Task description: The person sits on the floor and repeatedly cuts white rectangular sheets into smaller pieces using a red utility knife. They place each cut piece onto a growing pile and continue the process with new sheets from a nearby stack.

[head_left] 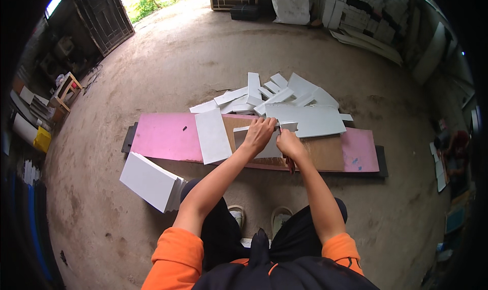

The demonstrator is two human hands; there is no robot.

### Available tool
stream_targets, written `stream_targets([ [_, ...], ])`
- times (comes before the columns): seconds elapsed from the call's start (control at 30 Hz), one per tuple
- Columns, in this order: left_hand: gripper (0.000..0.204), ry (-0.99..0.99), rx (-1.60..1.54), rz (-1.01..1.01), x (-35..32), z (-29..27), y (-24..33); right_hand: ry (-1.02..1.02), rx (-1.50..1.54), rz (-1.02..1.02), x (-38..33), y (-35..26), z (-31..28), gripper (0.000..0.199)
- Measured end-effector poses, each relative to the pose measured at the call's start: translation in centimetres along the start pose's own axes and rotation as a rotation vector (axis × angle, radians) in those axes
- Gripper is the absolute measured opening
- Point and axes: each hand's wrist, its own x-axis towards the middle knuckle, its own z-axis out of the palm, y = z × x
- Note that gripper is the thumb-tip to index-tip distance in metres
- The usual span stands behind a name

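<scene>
My left hand (260, 131) is closed over the upper edge of a flat white board (254, 150) lying in front of me. Close beside it, my right hand (291, 144) is wrapped round a small hand tool (290, 164), whose dark reddish-brown end sticks out below the fist. The tool's working end lies near the left fingertips, too small to make out. Under the boards is a long low bench top, pink (170, 137) at both ends and brown (325, 153) in the middle. Another white panel (213, 136) rests left of my hands, and a larger white sheet (317, 119) on the right.
White offcuts (254, 92) are heaped on the floor beyond the bench. A stack of white panels (150, 180) stands at the near left. Another person (457, 147) is at the far right. A gate (104, 18) stands beside the bright doorway at the back left.
</scene>
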Motion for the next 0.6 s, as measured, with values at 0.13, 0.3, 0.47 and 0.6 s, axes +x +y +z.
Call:
stream_targets([
  [0.13, 0.02, 0.002, 0.007, -0.028, 0.1, -0.1, 0.2, -0.065, 0.029, 0.036, -0.5, -0.7, -1.0, 0.033],
  [0.3, 0.019, 0.01, 0.023, -0.033, 0.1, -0.3, 0.5, -0.012, -0.011, 0.04, -1.6, -1.2, -1.1, 0.031],
  [0.47, 0.019, 0.05, 0.03, -0.005, 0.1, 0.1, 0.2, -0.089, 0.068, 0.117, -0.5, -0.9, -0.5, 0.031],
  [0.6, 0.019, 0.046, 0.003, -0.031, -0.4, 0.3, 0.4, -0.042, 0.01, 0.101, -0.2, -0.3, 1.1, 0.031],
])
